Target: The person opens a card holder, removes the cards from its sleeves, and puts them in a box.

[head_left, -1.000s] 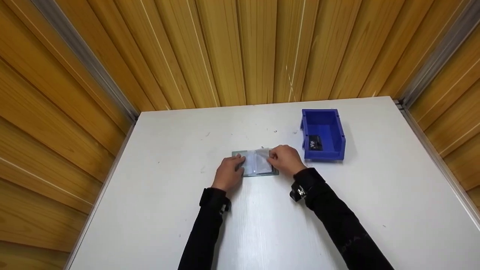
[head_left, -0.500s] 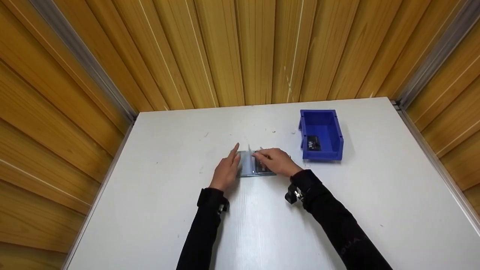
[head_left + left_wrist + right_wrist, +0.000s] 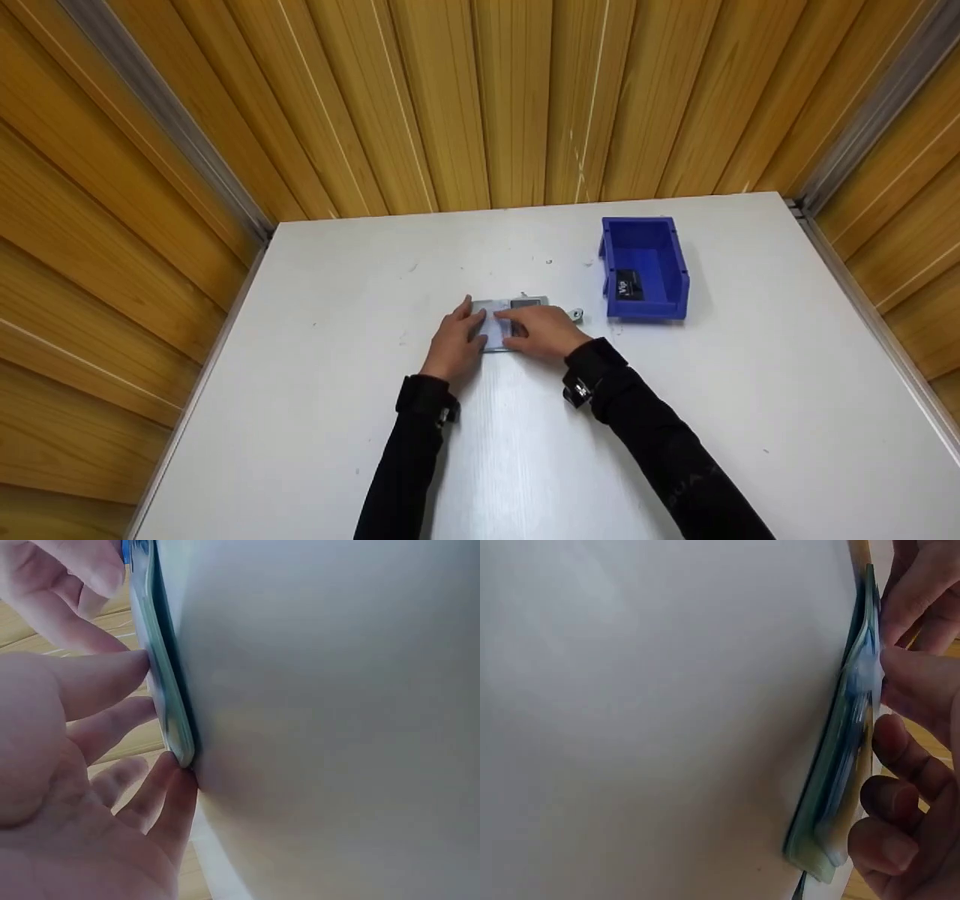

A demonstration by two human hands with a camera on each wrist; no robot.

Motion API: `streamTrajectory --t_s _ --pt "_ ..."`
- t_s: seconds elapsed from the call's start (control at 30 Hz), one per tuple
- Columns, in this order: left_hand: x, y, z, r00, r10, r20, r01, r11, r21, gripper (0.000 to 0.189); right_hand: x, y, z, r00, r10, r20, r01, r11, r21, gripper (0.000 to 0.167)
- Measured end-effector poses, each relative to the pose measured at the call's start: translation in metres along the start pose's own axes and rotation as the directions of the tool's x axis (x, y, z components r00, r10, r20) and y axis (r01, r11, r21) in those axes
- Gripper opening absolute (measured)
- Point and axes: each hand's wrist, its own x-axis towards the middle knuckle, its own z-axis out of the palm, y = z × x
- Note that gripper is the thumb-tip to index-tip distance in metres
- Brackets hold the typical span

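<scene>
Card holder (image 3: 177,716) lies unfolded between the hands, a clear page (image 3: 493,337) on its left side, a dark insert (image 3: 520,304) showing on its right. From my end I'd judge the work partway: 1 side looks filled, 1 black card (image 3: 628,285) sits in the blue bin (image 3: 651,310). Left hand (image 3: 454,341) spreads its fingers on the holder; right hand (image 3: 547,331) touches the page, index and thumb apart. White, specked tabletop (image 3: 337,337); wood-look panels (image 3: 517,105) on 3 sides.
</scene>
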Motion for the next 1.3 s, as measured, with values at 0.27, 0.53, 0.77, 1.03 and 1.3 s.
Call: streamTrajectory --t_s 0.27,0.53,0.77,1.03,1.3 --pt "-0.001 0.003 0.000 0.999 -0.038 -0.010 0.038 0.999 0.023 0.049 -0.011 0.029 -0.013 0.987 0.159 0.018 -0.160 0.987 0.034 0.087" --pt "-0.003 0.002 0.001 0.998 -0.054 -0.022 0.054 0.999 0.004 0.046 -0.018 0.046 -0.015 0.984 0.173 0.051 -0.178 0.977 0.121 0.092" --pt "-0.002 0.003 0.001 0.999 -0.010 -0.038 0.011 0.999 0.034 0.046 -0.022 0.053 -0.016 0.990 0.137 0.021 -0.138 0.978 0.155 0.092" --pt "0.009 0.023 0.012 0.979 0.021 -0.201 -0.010 0.998 0.059 0.019 -0.021 0.054 -0.014 0.991 0.130 0.028 -0.133 0.972 0.195 0.092" --pt "0.028 0.043 0.025 0.987 -0.135 -0.088 0.131 0.990 -0.056 0.022 -0.023 0.056 -0.016 0.993 0.119 0.019 -0.120 0.967 0.223 0.091"
